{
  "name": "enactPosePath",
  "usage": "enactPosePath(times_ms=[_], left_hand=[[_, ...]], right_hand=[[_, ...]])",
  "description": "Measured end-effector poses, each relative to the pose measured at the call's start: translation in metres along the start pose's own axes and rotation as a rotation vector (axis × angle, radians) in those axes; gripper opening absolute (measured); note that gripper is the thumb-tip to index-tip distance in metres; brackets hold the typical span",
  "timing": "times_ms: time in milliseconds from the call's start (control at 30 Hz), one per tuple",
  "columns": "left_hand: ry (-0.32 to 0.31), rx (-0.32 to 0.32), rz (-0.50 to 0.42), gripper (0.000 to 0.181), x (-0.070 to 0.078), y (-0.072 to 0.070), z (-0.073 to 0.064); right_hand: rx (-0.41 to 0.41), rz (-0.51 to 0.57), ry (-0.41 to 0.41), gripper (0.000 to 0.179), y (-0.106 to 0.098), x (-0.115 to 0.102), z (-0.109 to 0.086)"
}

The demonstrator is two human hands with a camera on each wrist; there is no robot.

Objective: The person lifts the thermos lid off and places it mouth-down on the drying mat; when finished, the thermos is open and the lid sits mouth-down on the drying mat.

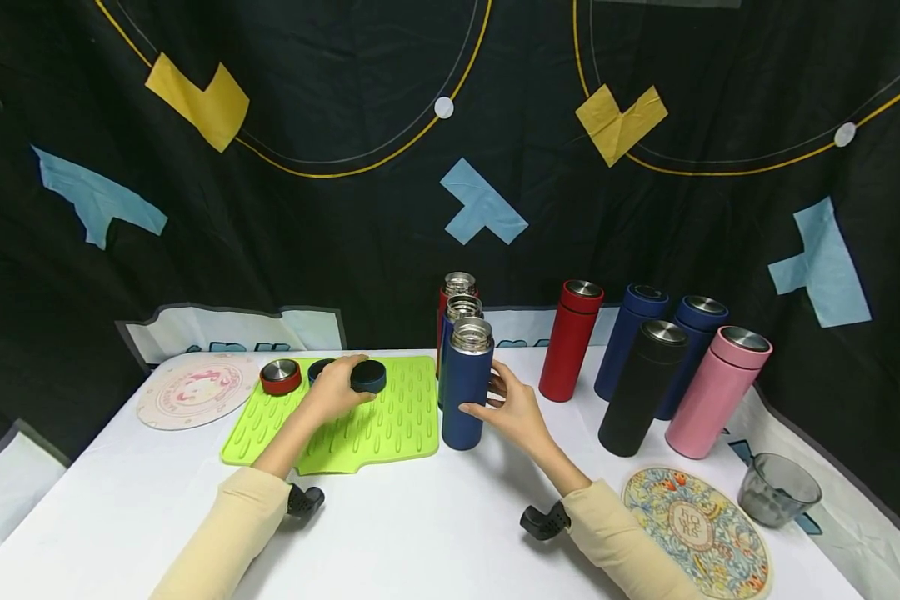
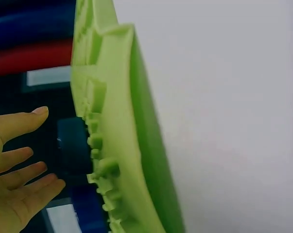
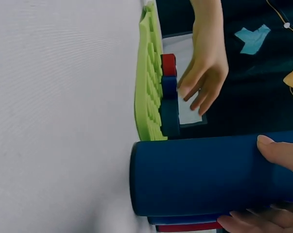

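My left hand (image 1: 336, 390) hovers over the green mat (image 1: 408, 417), its fingers spread and its thumb close to a dark blue bottle lid (image 1: 368, 377). A gap shows between this hand and the lid in the left wrist view. Behind the hand another blue lid (image 1: 317, 367) is partly hidden, with a red lid (image 1: 279, 377) to its left. My right hand (image 1: 521, 417) is beside an uncapped dark blue thermos bottle (image 1: 465, 387), the straight thumb overlapping its front and the loosely bent fingers at its right side. The thermos stands upright.
Behind that thermos stand an uncapped blue thermos (image 1: 461, 307) and a red thermos (image 1: 460, 282). Capped ones stand right: red (image 1: 570, 342), black (image 1: 641, 387), pink (image 1: 720, 392) and two blue. Round coasters (image 1: 195, 392) and a grey glass (image 1: 776, 492) lie toward the sides.
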State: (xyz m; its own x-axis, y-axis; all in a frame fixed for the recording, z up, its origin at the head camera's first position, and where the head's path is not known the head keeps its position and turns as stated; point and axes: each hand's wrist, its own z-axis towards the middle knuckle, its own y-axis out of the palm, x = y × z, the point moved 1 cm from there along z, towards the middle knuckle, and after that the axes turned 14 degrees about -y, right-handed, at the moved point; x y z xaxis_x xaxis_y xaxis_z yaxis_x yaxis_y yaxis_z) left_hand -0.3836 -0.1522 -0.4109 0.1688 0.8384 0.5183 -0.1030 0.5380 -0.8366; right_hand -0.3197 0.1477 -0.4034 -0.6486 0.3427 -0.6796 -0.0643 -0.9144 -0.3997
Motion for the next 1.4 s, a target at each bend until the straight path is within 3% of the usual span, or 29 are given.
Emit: enactPosePath(times_ms=[267,533,600,733,833,933,1100,1400], left_hand=[[0.100,-0.011,-0.051,0.066,-0.003,-0.014,-0.043],[0.111,-0.037,-0.036,0.069,-0.018,-0.026,-0.079],[0.116,-0.033,-0.023,0.069,-0.022,-0.030,-0.085],[0.113,-0.041,-0.003,0.069,-0.028,-0.037,-0.096],[0.101,-0.053,0.005,0.068,-0.032,-0.041,-0.102],[0.091,-0.063,0.021,0.066,-0.039,-0.047,-0.106],[0.046,-0.097,0.052,0.066,-0.054,-0.053,-0.109],[0.007,-0.171,0.061,0.071,-0.072,-0.058,-0.111]], right_hand=[[-0.001,0.050,-0.009,0.075,0.002,0.005,0.001],[-0.018,0.089,-0.007,0.074,0.002,0.001,0.004],[-0.027,0.102,-0.011,0.073,-0.001,-0.009,0.004],[-0.045,0.074,-0.009,0.074,-0.004,-0.009,0.001],[-0.048,0.011,-0.020,0.075,-0.008,0.006,-0.003],[-0.036,-0.032,-0.055,0.074,-0.018,0.004,-0.005],[0.065,-0.082,-0.109,0.067,-0.040,0.001,-0.012],[0.334,-0.148,-0.102,0.069,-0.072,0.006,-0.010]])
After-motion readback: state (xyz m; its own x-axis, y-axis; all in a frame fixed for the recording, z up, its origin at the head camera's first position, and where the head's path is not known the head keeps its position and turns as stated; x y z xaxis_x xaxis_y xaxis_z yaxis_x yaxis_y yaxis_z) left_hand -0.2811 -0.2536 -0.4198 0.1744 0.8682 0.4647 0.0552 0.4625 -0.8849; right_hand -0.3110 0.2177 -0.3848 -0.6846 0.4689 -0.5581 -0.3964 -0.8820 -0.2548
